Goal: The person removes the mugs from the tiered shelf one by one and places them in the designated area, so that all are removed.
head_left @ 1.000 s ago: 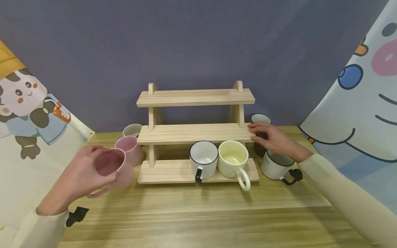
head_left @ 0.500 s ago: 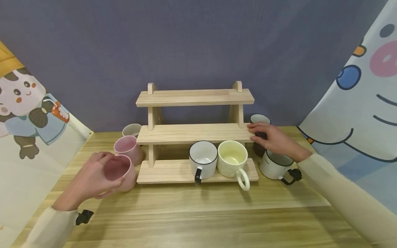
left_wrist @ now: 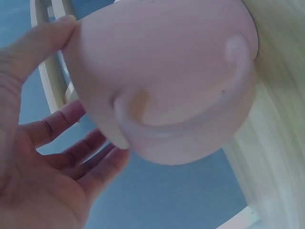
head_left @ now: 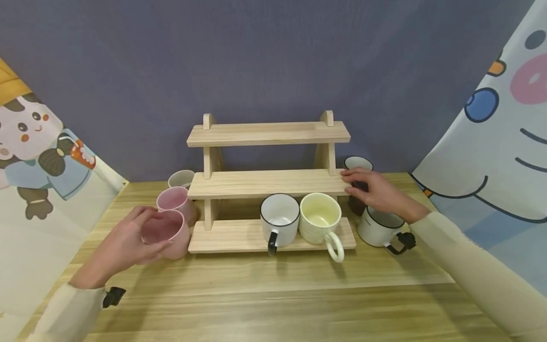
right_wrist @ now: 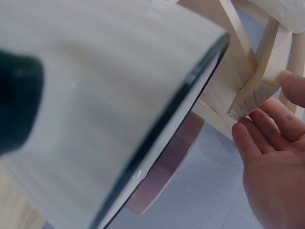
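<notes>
My left hand holds a pink mug by its rim, thumb on the near side and fingers across the opening. The left wrist view shows the mug's curved handle, outside my grip. Close behind it stands a second pink mug. Over at the right end of the three-tier wooden display rack, my right hand pinches the end of the middle shelf, thumb on one face and fingers against the other. A dark mug is partly hidden behind this hand.
On the bottom shelf a white mug with black rim and handle sits beside a pale yellow mug. Right of the rack stands another black-rimmed white mug. A pale cup is at the back left. A blue-grey backdrop rises behind.
My left hand has brought the pink mug down and to the right, closer to the rack's left end and the other pink mug. My right hand has stayed on the shelf end.
</notes>
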`<act>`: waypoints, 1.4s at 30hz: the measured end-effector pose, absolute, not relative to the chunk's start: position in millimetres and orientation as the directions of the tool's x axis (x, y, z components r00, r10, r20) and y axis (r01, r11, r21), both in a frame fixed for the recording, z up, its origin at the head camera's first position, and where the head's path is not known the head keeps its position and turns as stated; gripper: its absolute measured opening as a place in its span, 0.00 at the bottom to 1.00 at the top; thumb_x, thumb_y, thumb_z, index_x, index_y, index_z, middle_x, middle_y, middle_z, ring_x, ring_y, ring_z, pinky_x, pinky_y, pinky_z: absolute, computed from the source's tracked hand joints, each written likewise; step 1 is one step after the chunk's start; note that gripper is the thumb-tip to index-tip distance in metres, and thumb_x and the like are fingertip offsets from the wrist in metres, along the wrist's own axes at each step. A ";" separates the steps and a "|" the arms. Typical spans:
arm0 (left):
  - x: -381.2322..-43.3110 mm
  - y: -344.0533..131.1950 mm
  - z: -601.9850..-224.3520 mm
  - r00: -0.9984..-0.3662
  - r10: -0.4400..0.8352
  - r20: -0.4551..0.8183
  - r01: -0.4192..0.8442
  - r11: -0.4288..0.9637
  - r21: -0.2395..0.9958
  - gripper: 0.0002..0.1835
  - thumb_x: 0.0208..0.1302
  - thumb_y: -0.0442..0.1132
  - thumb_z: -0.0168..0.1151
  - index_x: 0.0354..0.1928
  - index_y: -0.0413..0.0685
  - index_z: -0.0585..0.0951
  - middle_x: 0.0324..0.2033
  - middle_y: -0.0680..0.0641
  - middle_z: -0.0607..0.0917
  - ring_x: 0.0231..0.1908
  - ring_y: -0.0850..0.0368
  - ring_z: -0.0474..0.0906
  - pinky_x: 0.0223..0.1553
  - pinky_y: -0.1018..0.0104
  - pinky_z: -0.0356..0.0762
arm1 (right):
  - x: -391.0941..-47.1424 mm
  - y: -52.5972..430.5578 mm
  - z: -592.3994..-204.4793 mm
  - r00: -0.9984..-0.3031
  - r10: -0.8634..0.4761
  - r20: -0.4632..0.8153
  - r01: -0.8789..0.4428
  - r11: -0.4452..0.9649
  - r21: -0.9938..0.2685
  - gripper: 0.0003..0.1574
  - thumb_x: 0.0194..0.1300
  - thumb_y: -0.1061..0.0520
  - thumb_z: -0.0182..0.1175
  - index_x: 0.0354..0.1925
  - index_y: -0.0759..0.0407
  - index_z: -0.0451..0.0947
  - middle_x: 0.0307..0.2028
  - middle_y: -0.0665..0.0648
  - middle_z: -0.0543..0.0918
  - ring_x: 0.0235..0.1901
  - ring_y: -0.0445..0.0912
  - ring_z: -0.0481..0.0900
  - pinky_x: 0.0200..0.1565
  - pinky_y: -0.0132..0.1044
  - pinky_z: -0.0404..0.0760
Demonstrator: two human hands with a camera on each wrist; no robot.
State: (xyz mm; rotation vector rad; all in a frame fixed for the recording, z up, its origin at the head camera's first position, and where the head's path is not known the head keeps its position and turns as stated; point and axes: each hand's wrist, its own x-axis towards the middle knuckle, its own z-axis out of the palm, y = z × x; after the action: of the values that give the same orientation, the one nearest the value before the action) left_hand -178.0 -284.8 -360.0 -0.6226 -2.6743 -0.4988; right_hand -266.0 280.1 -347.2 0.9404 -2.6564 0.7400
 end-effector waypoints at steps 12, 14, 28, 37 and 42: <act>-179.6 -293.4 -358.9 -0.798 0.399 0.452 0.523 0.831 0.191 0.33 0.37 0.47 0.80 0.44 0.36 0.77 0.41 0.40 0.77 0.41 0.43 0.73 0.39 0.47 0.71 | -263.8 278.9 -345.9 -0.784 -0.509 0.355 -0.620 0.678 -0.395 0.19 0.65 0.60 0.61 0.51 0.69 0.77 0.56 0.63 0.74 0.59 0.60 0.67 0.55 0.55 0.67; -180.0 -291.7 -358.4 -0.789 0.401 0.465 0.529 0.829 0.182 0.32 0.37 0.47 0.80 0.44 0.37 0.78 0.41 0.40 0.77 0.43 0.43 0.71 0.40 0.48 0.70 | -263.2 279.5 -346.0 -0.791 -0.504 0.347 -0.611 0.683 -0.401 0.19 0.65 0.59 0.60 0.52 0.69 0.77 0.57 0.63 0.74 0.59 0.60 0.67 0.55 0.55 0.67; -188.3 -229.3 -329.7 -0.619 0.534 0.576 0.728 0.664 0.167 0.27 0.48 0.49 0.72 0.45 0.38 0.77 0.48 0.42 0.75 0.50 0.43 0.70 0.51 0.51 0.62 | -263.0 280.6 -345.8 -0.792 -0.508 0.340 -0.610 0.685 -0.397 0.20 0.66 0.58 0.60 0.52 0.68 0.77 0.57 0.62 0.74 0.60 0.59 0.67 0.55 0.54 0.67; -182.9 -175.0 -317.5 -0.666 0.584 0.463 0.718 0.670 0.188 0.34 0.51 0.54 0.70 0.53 0.37 0.75 0.50 0.42 0.75 0.52 0.46 0.70 0.52 0.53 0.68 | -262.3 279.2 -344.8 -0.809 -0.493 0.321 -0.588 0.703 -0.401 0.21 0.66 0.57 0.59 0.53 0.69 0.77 0.58 0.62 0.74 0.60 0.59 0.66 0.56 0.55 0.67; -180.1 -143.9 -312.3 -0.723 0.584 0.368 0.679 0.700 0.223 0.38 0.54 0.60 0.65 0.58 0.39 0.73 0.53 0.43 0.73 0.54 0.48 0.68 0.54 0.53 0.68 | -262.3 278.1 -345.7 -0.810 -0.491 0.322 -0.586 0.700 -0.408 0.21 0.66 0.58 0.60 0.53 0.70 0.77 0.58 0.63 0.73 0.60 0.59 0.66 0.56 0.54 0.67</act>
State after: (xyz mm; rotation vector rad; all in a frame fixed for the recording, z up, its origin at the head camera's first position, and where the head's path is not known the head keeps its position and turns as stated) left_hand -180.1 -143.9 -312.3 -1.0029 -2.6409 -0.5031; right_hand -262.3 278.1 -345.7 0.8703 -2.7197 0.7488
